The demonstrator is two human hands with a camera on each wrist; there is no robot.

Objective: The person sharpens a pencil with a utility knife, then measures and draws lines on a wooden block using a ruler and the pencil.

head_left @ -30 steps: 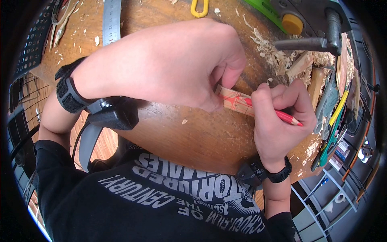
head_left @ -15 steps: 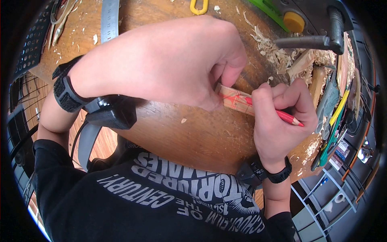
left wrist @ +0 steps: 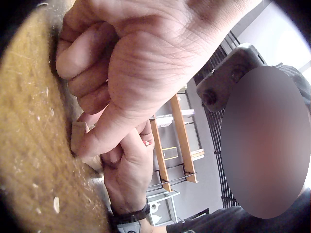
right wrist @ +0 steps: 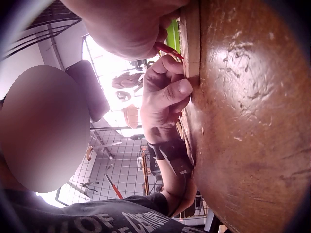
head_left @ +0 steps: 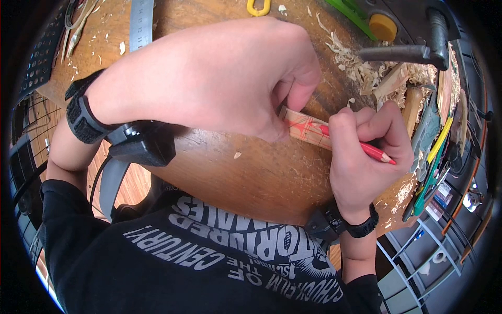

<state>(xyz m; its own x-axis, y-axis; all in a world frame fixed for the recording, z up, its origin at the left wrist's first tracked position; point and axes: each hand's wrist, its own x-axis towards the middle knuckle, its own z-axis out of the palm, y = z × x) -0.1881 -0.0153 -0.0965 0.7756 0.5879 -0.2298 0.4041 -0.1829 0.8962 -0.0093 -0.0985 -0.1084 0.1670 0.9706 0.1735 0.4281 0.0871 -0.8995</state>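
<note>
My left hand (head_left: 225, 78) reaches across the table and pinches the left end of a small pale wood block (head_left: 308, 133) between thumb and fingers. Red pencil lines mark the block's upper face; its right part is hidden behind my other hand. My right hand (head_left: 361, 162) grips a red pencil (head_left: 374, 152), its sharpened back end sticking out past the knuckles. In the right wrist view the red writing tip (right wrist: 179, 55) is right at the wood, just beyond the left fingers. The left wrist view shows the left thumb (left wrist: 99, 138) along the block's end.
A metal ruler (head_left: 141, 26) lies partly under the left forearm. A vise (head_left: 408, 31) with a bar handle stands at the back right, near wood shavings (head_left: 358, 65). Several tools, including a yellow one (head_left: 439, 140), line the right table edge. A yellow loop (head_left: 259, 7) lies at the back.
The left forearm has shifted slightly toward the upper left. Both hands keep their hold on the block and pencil, and the pencil's front end stays over the marked face.
</note>
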